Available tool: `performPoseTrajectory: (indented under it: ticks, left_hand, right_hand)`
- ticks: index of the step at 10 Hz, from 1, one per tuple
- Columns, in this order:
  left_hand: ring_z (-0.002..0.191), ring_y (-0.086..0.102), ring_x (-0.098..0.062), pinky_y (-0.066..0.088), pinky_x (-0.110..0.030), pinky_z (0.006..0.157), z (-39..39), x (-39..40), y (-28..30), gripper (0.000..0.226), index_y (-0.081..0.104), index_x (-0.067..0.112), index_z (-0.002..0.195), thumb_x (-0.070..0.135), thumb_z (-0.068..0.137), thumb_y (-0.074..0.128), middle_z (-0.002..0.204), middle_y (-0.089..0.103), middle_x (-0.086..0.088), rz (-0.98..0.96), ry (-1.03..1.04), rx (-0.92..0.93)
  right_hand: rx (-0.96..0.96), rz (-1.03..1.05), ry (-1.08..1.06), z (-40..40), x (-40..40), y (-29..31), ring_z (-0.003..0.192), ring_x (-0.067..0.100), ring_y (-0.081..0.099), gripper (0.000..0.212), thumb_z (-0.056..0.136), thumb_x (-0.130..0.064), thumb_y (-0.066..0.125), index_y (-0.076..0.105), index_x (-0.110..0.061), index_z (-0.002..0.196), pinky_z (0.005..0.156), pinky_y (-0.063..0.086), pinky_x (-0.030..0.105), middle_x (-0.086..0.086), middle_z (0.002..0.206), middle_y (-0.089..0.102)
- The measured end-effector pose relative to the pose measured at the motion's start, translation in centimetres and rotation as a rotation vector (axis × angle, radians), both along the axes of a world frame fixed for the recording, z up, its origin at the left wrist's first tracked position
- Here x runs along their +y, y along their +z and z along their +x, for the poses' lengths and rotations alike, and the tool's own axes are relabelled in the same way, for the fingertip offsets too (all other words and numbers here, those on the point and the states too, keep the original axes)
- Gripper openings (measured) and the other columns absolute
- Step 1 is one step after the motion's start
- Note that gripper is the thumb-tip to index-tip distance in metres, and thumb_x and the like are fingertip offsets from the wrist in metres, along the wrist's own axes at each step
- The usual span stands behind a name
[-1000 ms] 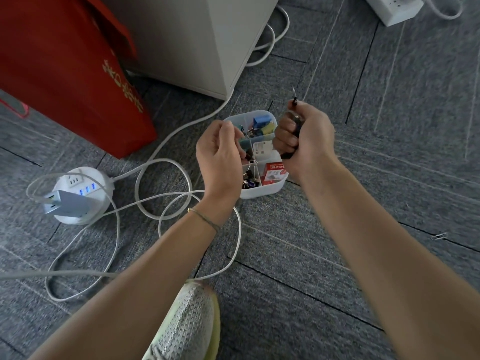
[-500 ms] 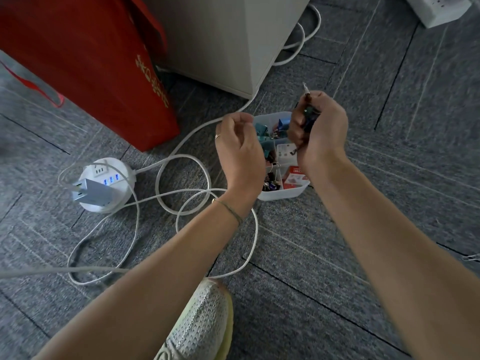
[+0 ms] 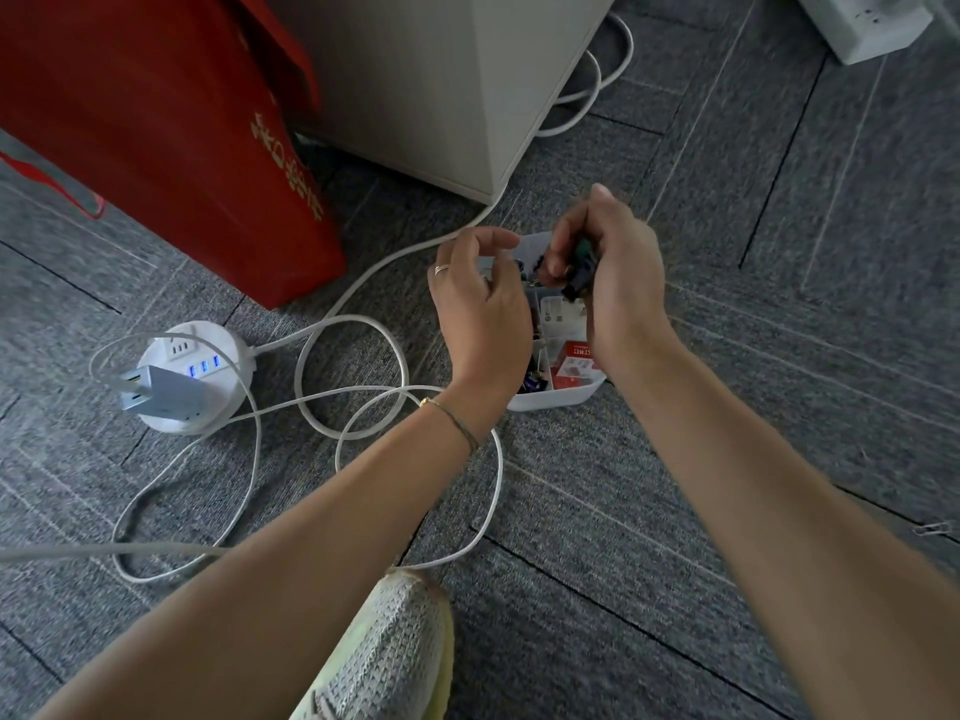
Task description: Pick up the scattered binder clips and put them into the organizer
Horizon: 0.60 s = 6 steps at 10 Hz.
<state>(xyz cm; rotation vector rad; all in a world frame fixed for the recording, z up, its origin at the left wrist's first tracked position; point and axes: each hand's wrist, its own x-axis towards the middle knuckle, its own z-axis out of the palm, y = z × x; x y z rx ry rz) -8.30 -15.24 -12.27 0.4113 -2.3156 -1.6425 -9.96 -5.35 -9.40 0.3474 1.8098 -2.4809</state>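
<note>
A white compartment organizer (image 3: 561, 400) sits on the grey carpet, holding binder clips and a red and white box (image 3: 574, 358). My right hand (image 3: 623, 283) hovers over its far side and grips a bunch of dark binder clips (image 3: 579, 265), one of them green. Over the organizer's left side is my left hand (image 3: 483, 304), its fingers loosely curled with nothing visible in them. Both hands hide much of the organizer. One small wire clip (image 3: 935, 527) lies on the carpet at the far right edge.
A round white power hub (image 3: 192, 376) with a plugged adapter and looping white cables (image 3: 353, 376) lies to the left. A red bag (image 3: 156, 122) and a pale cabinet (image 3: 441, 70) stand behind. My shoe (image 3: 384, 652) is near the bottom. A white power strip (image 3: 872, 23) lies top right.
My left hand has loosened from a tight fist to curled, parted fingers. My right hand has tipped lower over the organizer, still gripping the clips. The camera has shifted, so the scene sits further right.
</note>
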Motion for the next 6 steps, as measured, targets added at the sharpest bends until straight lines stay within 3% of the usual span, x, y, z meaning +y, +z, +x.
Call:
performPoseTrajectory:
  ticks: [3,5,6]
  left_hand:
    - [0.106,0.057,-0.023,0.048,-0.048,0.092,0.0,0.0,0.0,0.025,0.064,0.024,0.094,0.008,0.089,0.047,0.102,0.063,0.007,-0.007,0.007,-0.002]
    - [0.102,0.061,-0.026,0.050,-0.052,0.088,0.0,-0.3,0.7,0.024,0.064,0.027,0.092,0.011,0.092,0.046,0.097,0.068,0.007,0.040,0.003,-0.026]
    - [0.098,0.063,-0.019,0.052,-0.046,0.089,-0.1,-0.4,1.9,0.022,0.066,0.020,0.097,0.006,0.095,0.049,0.098,0.068,0.003,0.073,0.019,0.061]
  right_hand:
    - [0.043,0.024,0.057,0.8,0.7,0.1,0.068,0.032,0.063,0.054,0.109,-0.028,0.031,0.064,-0.009,0.070,0.076,0.055,0.043,0.014,0.065,0.064]
    - [0.058,0.029,0.073,1.2,1.1,0.5,0.070,0.035,0.070,0.050,0.110,-0.026,0.032,0.065,-0.005,0.078,0.069,0.058,0.036,0.021,0.074,0.071]
    - [0.095,0.019,0.052,1.0,1.9,1.0,0.073,0.037,0.069,0.047,0.109,-0.022,0.035,0.066,0.003,0.084,0.073,0.058,0.041,0.024,0.078,0.070]
